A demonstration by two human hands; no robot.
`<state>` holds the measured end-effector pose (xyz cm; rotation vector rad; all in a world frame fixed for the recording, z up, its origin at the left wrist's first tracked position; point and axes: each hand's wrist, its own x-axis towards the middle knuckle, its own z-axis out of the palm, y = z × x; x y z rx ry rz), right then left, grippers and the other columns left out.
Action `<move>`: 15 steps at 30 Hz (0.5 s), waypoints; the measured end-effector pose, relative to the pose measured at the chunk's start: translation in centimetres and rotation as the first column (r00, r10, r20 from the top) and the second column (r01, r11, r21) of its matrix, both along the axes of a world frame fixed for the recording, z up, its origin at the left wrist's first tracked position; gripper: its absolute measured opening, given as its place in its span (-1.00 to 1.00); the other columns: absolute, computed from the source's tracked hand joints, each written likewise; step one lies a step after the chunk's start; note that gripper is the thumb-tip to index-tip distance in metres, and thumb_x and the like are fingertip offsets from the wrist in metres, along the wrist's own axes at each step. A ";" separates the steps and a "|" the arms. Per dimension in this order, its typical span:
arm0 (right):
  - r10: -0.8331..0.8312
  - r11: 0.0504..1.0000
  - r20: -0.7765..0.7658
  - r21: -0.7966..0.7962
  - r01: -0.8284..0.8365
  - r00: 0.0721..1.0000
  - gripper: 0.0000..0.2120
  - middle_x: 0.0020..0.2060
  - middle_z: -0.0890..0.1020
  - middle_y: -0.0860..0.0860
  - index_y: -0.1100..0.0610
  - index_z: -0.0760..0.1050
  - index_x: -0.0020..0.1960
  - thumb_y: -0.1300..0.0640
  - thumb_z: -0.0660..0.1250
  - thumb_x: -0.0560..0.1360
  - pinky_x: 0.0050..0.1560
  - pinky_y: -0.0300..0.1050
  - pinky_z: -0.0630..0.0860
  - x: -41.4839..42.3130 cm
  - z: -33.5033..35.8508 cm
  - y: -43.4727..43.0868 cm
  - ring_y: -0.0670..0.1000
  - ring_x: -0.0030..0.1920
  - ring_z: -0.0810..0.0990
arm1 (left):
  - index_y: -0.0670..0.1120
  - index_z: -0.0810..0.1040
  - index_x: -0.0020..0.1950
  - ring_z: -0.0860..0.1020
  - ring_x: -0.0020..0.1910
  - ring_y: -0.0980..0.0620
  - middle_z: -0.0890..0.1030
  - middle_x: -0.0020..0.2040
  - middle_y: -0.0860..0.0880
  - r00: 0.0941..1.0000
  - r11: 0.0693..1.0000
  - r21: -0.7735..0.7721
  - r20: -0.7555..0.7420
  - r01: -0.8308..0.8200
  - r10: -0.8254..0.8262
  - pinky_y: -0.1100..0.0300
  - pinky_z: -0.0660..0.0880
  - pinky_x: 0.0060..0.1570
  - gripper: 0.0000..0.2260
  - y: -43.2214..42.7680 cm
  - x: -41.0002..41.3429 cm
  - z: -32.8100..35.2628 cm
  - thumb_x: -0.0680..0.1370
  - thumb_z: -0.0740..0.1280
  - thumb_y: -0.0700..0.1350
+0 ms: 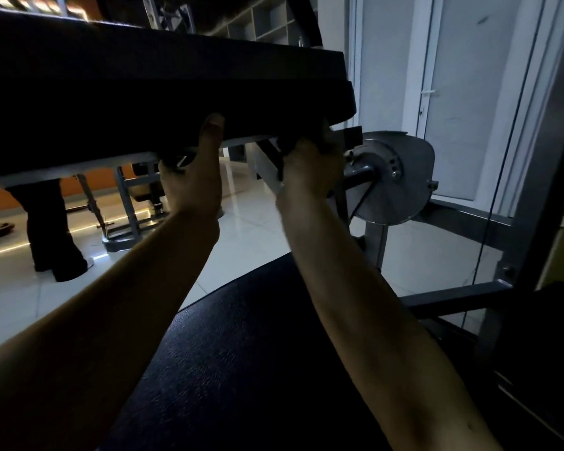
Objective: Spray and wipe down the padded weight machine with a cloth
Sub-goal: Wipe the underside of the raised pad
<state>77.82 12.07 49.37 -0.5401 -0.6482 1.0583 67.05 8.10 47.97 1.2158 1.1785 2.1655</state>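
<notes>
Upper pad [144, 92] of weight machine overhead; seat pad [241, 353] below our forearms. Left hand [192, 177] grip clamps its lower edge, thumb up. Right hand [310, 164] grip curled round dark part [288, 145] under pad corner, beside metal disc [394, 180].

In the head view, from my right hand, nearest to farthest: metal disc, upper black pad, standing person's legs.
1. Upper black pad, right above the right hand.
2. Metal disc, just right of it.
3. Standing person's legs, far left.
</notes>
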 end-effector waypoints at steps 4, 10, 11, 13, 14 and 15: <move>-0.044 0.997 0.008 -0.060 0.044 0.999 -0.78 0.00 0.72 0.03 0.15 0.58 0.22 0.21 0.40 0.59 0.12 -0.09 0.66 0.3 0.3 2.6 -0.08 0.05 0.71 | -0.05 0.35 0.50 0.50 0.28 0.05 0.50 0.33 -0.02 1.000 1.000 -0.008 -0.015 -0.006 0.006 0.12 0.48 0.30 -0.29 0.7 -0.2 -0.2 0.47 0.43 0.27; 0.072 0.981 0.027 0.177 -0.076 0.997 -0.88 -0.13 0.71 0.05 0.28 0.60 0.13 0.31 0.32 0.63 -0.09 -0.26 0.60 -3.4 -2.6 -2.2 -0.11 -0.10 0.71 | 0.01 0.36 0.51 0.50 0.28 0.12 0.51 0.35 0.04 0.998 1.000 -0.016 -0.054 0.009 -0.010 0.18 0.47 0.20 -0.16 0.7 -0.5 -0.1 0.36 0.43 0.42; 0.111 0.969 0.039 0.218 -0.117 0.993 -0.89 -0.18 0.70 0.05 0.32 0.60 0.09 0.35 0.31 0.63 -0.14 -0.25 0.60 -3.9 -3.3 -3.1 -0.09 -0.17 0.70 | 0.02 0.38 0.49 0.51 0.27 0.12 0.53 0.34 0.05 0.997 1.000 -0.024 -0.070 0.020 -0.022 0.20 0.48 0.14 -0.14 0.6 -0.6 -0.2 0.32 0.43 0.46; 0.119 0.969 0.076 0.209 -0.132 0.990 -0.90 -0.24 0.68 -0.01 0.26 0.60 0.03 0.35 0.30 0.63 -0.23 -0.29 0.56 -3.7 -3.5 -4.2 -0.14 -0.24 0.66 | 0.05 0.42 0.45 0.50 0.27 0.11 0.53 0.33 0.06 0.995 0.998 -0.046 -0.087 0.039 -0.043 0.19 0.45 0.11 -0.15 -0.1 -0.9 0.0 0.29 0.44 0.46; 0.107 0.982 0.053 0.150 -0.114 0.993 -0.89 -0.24 0.67 -0.04 0.19 0.59 0.03 0.32 0.30 0.64 -0.23 -0.30 0.54 -2.9 -3.0 -4.1 -0.15 -0.23 0.65 | 0.06 0.41 0.46 0.49 0.29 0.07 0.52 0.34 0.04 0.996 0.997 -0.063 -0.081 0.041 -0.046 0.13 0.45 0.16 -0.14 -0.4 -1.2 0.1 0.27 0.44 0.46; 0.092 0.993 0.009 0.079 -0.093 0.996 -0.88 -0.23 0.65 -0.07 0.15 0.57 0.04 0.29 0.27 0.66 -0.21 -0.30 0.53 -1.8 -2.3 -3.8 -0.16 -0.22 0.63 | 0.05 0.40 0.47 0.48 0.31 0.03 0.50 0.37 0.01 0.996 0.996 -0.074 -0.070 0.042 -0.047 0.07 0.45 0.24 -0.08 -0.6 -1.5 0.1 0.24 0.44 0.50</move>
